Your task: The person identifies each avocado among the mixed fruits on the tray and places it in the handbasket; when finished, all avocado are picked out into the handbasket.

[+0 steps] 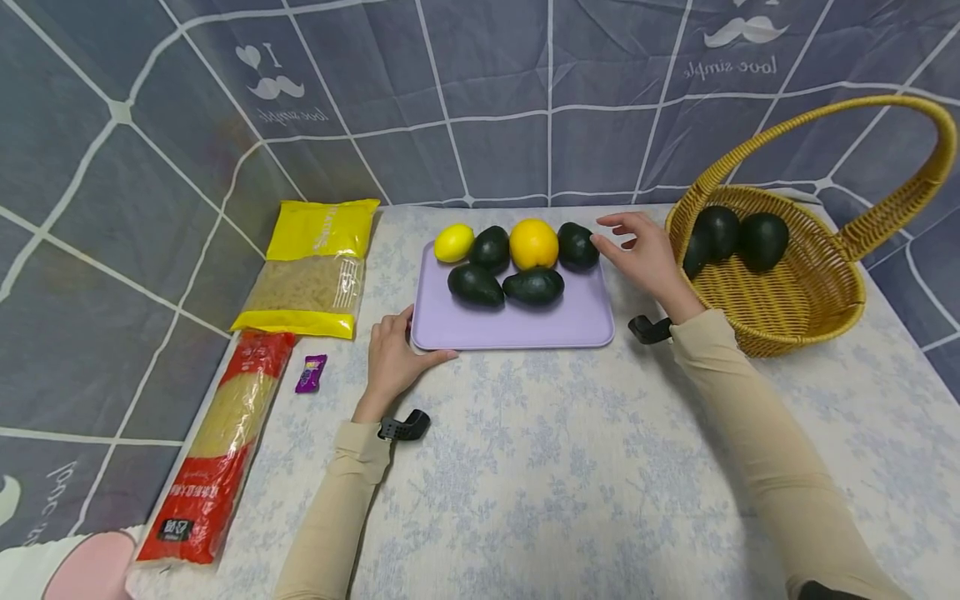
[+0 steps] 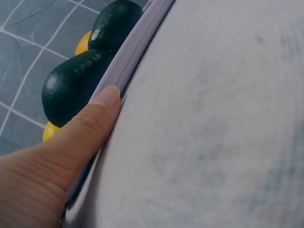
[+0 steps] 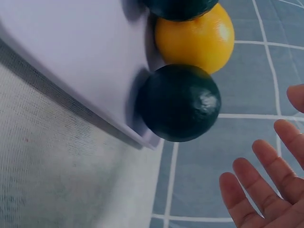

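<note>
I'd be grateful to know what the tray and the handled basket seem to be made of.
The tray looks like smooth, matte lilac plastic: even colour and a moulded rim, though coated metal is possible. The basket seems woven from glossy wicker or imitation strands: they visibly interlace and catch highlights.

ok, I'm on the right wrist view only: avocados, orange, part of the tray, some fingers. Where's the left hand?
Observer: Head view has the left hand touching the tray at its near left corner.
Operator: What's at the tray's far left?
Observer: A lemon.
Operator: And to the right of the right hand?
Observer: A wicker basket with dark avocados in it.
</note>
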A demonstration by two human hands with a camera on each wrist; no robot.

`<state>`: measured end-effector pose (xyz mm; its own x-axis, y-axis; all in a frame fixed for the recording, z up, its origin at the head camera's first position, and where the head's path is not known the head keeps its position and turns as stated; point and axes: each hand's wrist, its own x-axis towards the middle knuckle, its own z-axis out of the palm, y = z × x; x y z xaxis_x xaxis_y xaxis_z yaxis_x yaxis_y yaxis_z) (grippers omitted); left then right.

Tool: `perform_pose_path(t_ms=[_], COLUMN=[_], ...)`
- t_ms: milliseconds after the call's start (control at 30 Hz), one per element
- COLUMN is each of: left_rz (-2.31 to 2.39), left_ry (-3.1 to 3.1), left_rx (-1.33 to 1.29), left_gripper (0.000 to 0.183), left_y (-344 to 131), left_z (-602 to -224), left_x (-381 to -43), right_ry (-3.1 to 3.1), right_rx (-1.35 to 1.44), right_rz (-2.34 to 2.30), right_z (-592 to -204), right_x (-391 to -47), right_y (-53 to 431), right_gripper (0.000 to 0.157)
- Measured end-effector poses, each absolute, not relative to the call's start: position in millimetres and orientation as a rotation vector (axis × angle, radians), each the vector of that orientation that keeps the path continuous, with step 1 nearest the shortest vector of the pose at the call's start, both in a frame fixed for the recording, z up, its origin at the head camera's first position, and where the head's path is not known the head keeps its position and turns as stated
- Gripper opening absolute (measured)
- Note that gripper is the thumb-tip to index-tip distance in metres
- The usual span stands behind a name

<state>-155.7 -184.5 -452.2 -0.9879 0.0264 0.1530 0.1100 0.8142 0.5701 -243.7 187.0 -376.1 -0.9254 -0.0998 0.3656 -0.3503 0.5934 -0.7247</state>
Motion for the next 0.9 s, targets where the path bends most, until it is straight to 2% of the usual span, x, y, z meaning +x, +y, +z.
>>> perform_pose_path(t_ms=[467, 900], left_rz=[-0.924, -0.916], left_ry=[-2.869, -2.872], left_rx=[-0.1, -0.096], left_gripper=[0.105, 0.105], left_y=[-185, -184], left_z=[-449, -449], left_x=[-155, -156], right_ry=[-2.65, -2.741], right_rx=[0.323, 0.33], right_rz=[1.226, 1.231], right_z=[-388, -393], right_x=[-259, -265], right_y=[182, 179], right_gripper=[0.038, 0.051])
